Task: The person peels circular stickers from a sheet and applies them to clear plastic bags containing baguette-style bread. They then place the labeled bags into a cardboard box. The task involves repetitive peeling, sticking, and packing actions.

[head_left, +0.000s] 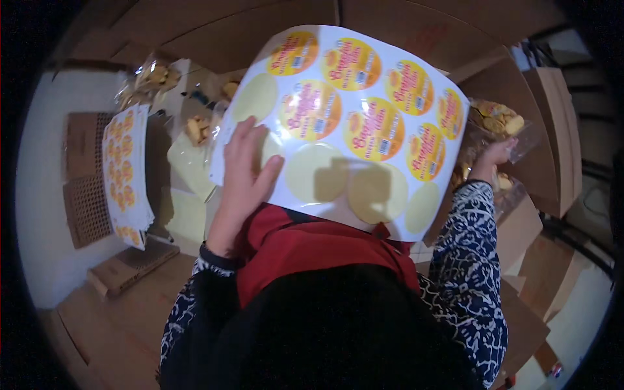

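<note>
Head camera view: a sheet of round labels (pixel 311 109) stands at twelve o'clock, tilted and bowed above the red apron (pixel 318 244); its printed yellow-orange rounds fill the upper part, while pale bare circles run from the sheet's ten o'clock round through six to between four and five. The left hand (pixel 246 174) lies spread at the sheet's eight o'clock edge, thumb apart from the fingers, over the bare part; what supports the sheet from behind cannot be told. The right hand (pixel 491 162), between two and three o'clock, touches the lower part of a clear bag of cookies (pixel 499 122); whether it pinches the plastic firmly cannot be told.

At nine o'clock hangs a stack of label sheets (pixel 123 172); at ten o'clock lies another cookie bag (pixel 197 130).

To steady the sheet well, the left hand would best press lightly on bare backing, clear of the printed rounds, and flatten the bow without creasing it; the right hand would do well to take the bag by loose plastic, since squeezing could break the cookies.
</note>
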The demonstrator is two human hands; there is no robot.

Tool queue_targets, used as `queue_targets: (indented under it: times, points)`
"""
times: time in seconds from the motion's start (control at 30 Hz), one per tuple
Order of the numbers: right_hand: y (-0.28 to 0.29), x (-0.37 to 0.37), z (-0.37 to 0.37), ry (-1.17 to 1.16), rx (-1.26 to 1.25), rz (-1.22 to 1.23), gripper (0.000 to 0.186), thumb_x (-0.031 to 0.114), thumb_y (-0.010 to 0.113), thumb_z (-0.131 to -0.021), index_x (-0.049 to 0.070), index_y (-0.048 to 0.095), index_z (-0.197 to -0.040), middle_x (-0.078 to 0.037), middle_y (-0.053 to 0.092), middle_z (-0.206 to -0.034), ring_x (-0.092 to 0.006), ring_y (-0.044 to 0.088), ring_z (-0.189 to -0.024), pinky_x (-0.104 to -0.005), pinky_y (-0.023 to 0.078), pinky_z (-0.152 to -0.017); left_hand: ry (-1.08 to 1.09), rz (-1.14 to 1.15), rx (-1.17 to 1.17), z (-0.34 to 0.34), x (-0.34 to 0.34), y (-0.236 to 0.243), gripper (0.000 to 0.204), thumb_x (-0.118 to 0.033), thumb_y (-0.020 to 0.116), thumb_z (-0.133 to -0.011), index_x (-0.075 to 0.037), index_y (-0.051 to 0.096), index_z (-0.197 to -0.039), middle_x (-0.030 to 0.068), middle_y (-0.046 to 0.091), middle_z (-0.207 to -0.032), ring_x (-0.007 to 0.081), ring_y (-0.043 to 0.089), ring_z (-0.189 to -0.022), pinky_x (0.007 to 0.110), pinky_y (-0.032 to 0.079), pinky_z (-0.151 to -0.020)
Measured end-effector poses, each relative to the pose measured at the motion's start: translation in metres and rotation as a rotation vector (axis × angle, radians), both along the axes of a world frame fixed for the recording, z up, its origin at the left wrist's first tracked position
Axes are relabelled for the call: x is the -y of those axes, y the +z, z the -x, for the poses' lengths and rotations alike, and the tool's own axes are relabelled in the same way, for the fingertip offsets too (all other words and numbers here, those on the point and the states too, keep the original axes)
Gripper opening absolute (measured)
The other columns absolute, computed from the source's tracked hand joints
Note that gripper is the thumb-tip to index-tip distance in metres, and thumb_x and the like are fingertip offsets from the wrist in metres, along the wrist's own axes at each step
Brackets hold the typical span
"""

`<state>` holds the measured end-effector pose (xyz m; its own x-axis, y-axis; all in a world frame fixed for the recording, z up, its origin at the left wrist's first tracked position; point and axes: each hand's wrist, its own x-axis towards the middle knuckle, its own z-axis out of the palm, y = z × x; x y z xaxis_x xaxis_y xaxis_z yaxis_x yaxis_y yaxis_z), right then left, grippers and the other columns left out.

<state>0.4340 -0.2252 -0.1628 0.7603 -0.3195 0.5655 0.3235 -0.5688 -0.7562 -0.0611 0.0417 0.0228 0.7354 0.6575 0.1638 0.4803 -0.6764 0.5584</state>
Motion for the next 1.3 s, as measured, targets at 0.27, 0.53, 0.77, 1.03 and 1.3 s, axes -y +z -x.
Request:
queue_targets:
  times: [0.27,0.53,0.77,1.03,1.3]
  points:
    - [-0.024,-0.011,0.002,0.234,-0.851,0.072,0.060,0.055,0.039,-0.084,0.005,0.057,-0.113,-0.015,0.058,-0.110,-0.0288,0.054,-0.099,-0.0346,0.040,-0.088,-0.006,-0.049,-0.043,0.002,0.000,-0.005,0.048,-0.016,0.061,-0.074,-0.001,0.045,-0.117,0.0195,0.035,-0.131,0.0358,0.032,-0.122,0.041,0.026,-0.101]
    - [-0.014,-0.027,0.022,-0.005,-0.443,0.087,0.065,0.030,0.066,-0.074,0.004,0.037,-0.125,-0.018,0.043,-0.115,-0.0308,0.045,-0.099,-0.0411,0.042,-0.077,-0.100,-0.023,0.021,0.000,-0.030,-0.016,0.048,-0.015,0.058,-0.077,-0.001,0.042,-0.120,0.0182,0.036,-0.131,0.0355,0.034,-0.121,0.040,0.028,-0.100]
    - [0.132,-0.046,0.159,0.888,0.172,0.974,0.058,0.007,0.062,-0.066,0.018,0.049,-0.121,-0.015,0.031,-0.133,-0.0370,0.024,-0.124,-0.0513,0.023,-0.099,-0.227,-0.116,-0.025,-0.010,-0.090,-0.032,0.044,-0.019,0.054,-0.080,-0.006,0.044,-0.121,0.0121,0.039,-0.131,0.0286,0.037,-0.121,0.047,0.028,-0.099]
    - [0.158,-0.059,0.208,1.175,0.117,1.042,0.044,0.007,0.046,-0.078,0.017,0.049,-0.121,-0.014,0.051,-0.116,-0.0289,0.049,-0.106,-0.0422,0.037,-0.091,0.141,-0.481,0.205,-0.037,-0.095,-0.011,0.037,-0.022,0.057,-0.079,-0.013,0.051,-0.114,0.0064,0.050,-0.120,0.0224,0.049,-0.108,0.053,0.027,-0.096]
    - [0.209,-0.085,0.289,1.194,-0.039,1.131,0.060,0.020,0.062,-0.070,0.015,0.044,-0.127,-0.012,0.051,-0.090,-0.0263,0.054,-0.075,-0.0360,0.047,-0.062,0.485,0.676,0.960,-0.006,0.011,-0.032,0.027,-0.002,0.052,-0.083,-0.002,0.042,-0.108,0.0057,0.051,-0.097,0.0115,0.054,-0.079,0.020,0.046,-0.056]
